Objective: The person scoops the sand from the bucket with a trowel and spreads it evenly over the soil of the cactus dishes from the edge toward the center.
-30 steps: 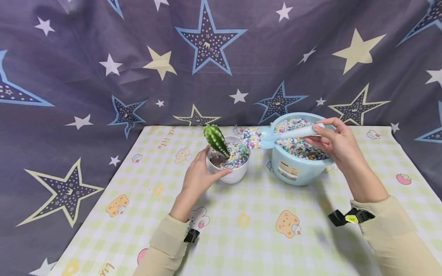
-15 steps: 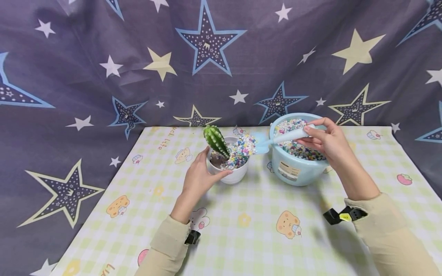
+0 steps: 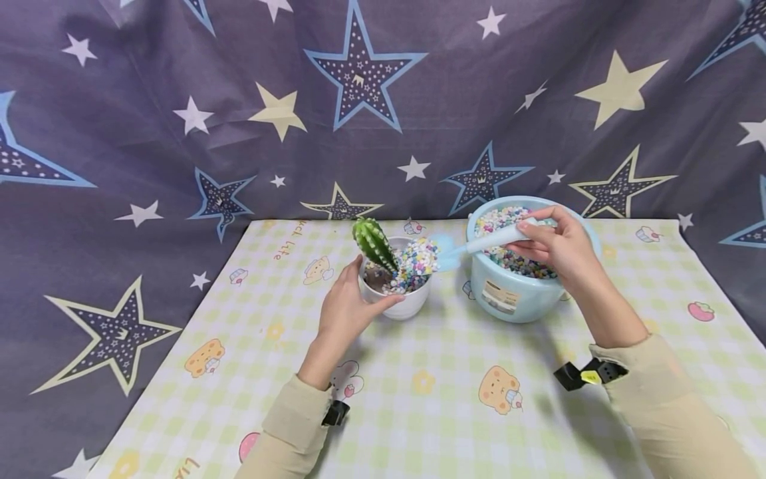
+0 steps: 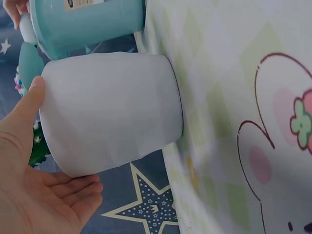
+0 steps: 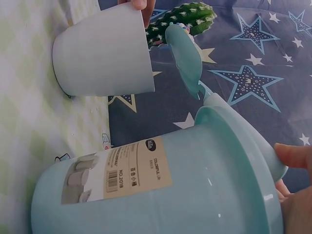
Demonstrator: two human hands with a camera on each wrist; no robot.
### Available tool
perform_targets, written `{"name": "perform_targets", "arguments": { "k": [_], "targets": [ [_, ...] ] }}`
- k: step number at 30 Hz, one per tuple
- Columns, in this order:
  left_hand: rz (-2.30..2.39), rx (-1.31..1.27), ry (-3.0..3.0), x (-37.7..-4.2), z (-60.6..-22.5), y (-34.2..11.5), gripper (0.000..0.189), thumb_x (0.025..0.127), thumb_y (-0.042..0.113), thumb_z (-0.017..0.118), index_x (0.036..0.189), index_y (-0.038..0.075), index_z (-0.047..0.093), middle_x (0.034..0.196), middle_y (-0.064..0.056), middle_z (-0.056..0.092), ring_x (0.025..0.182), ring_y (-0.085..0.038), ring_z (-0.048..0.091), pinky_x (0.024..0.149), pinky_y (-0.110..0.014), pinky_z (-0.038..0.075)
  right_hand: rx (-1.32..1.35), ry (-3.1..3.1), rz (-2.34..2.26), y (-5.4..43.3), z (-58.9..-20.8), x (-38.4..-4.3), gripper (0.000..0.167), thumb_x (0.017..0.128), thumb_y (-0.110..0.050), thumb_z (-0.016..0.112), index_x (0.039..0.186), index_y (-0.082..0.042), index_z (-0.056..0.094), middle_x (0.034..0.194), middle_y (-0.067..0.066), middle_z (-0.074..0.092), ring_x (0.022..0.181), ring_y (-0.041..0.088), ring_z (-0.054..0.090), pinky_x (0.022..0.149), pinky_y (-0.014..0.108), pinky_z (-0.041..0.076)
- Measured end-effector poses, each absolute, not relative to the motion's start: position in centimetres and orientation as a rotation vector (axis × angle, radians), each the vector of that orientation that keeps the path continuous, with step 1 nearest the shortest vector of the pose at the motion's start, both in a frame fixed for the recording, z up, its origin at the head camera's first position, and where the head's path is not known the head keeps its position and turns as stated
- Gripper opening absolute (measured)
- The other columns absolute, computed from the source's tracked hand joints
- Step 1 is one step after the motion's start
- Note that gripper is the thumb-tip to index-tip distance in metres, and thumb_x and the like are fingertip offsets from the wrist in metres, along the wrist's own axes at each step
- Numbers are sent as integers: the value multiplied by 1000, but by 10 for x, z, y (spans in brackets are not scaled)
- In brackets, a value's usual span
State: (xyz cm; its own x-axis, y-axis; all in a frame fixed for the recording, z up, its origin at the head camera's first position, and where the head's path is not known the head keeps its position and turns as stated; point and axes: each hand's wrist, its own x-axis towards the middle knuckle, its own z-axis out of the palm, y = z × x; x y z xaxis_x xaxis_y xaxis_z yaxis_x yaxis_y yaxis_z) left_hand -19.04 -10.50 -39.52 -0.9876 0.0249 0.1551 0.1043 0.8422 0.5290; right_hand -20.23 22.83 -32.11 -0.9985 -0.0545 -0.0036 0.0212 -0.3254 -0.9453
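Observation:
A white flower pot (image 3: 402,305) stands upright on the table, holding a green cactus (image 3: 374,243) that leans left amid brown soil and colourful pebbles. My left hand (image 3: 347,303) grips the pot from the left, thumb at the near rim, fingers round the far side. In my right hand (image 3: 565,246) the handle of a light-blue shovel (image 3: 497,238) is pinched. Its blade, loaded with colourful pebbles (image 3: 419,255), tilts down over the pot's right side. The right wrist view shows the blade's underside close to the pot's rim.
A light-blue bucket (image 3: 509,299) of similar pebbles stands right of the pot, beneath the shovel's handle and my right hand. The checked tablecloth (image 3: 419,426) covers the table. Behind its far edge hangs a dark curtain with stars (image 3: 239,60).
My right hand has moved left, carrying the shovel from beside the pot to over its right side, and the blade has tipped lower. The left hand and pot stay put.

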Motion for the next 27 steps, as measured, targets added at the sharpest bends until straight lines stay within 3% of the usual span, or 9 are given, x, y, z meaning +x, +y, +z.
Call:
{"name": "perform_targets", "arguments": {
  "k": [10, 18, 27],
  "targets": [
    [-880, -213, -2933, -197, -387, -118, 117, 72, 66, 79, 157, 5, 27, 158, -18, 39, 138, -39, 47, 112, -52, 44, -55, 1818, -2502, 224, -320, -202, 20, 97, -3, 60, 105, -5, 42, 82, 0, 72, 72, 14, 76, 72, 24, 62],
    [-1009, -394, -2984, -210, -382, -133, 111, 76, 55, 81, 157, 2, 26, 160, -20, 34, 147, -38, 35, 122, -50, 31, -68, 1847, -2485, 222, -320, -203, 19, 98, -3, 59, 104, -6, 42, 82, 0, 72, 72, 13, 76, 73, 23, 62],
    [-1076, -411, -2945, -214, -384, -136, 106, 75, 49, 84, 154, 0, 32, 157, -21, 39, 143, -40, 41, 119, -51, 35, -66, 1914, -2428, 221, -319, -203, 17, 99, -4, 58, 106, -7, 43, 79, 0, 73, 71, 12, 76, 73, 22, 61]
  ]
}}
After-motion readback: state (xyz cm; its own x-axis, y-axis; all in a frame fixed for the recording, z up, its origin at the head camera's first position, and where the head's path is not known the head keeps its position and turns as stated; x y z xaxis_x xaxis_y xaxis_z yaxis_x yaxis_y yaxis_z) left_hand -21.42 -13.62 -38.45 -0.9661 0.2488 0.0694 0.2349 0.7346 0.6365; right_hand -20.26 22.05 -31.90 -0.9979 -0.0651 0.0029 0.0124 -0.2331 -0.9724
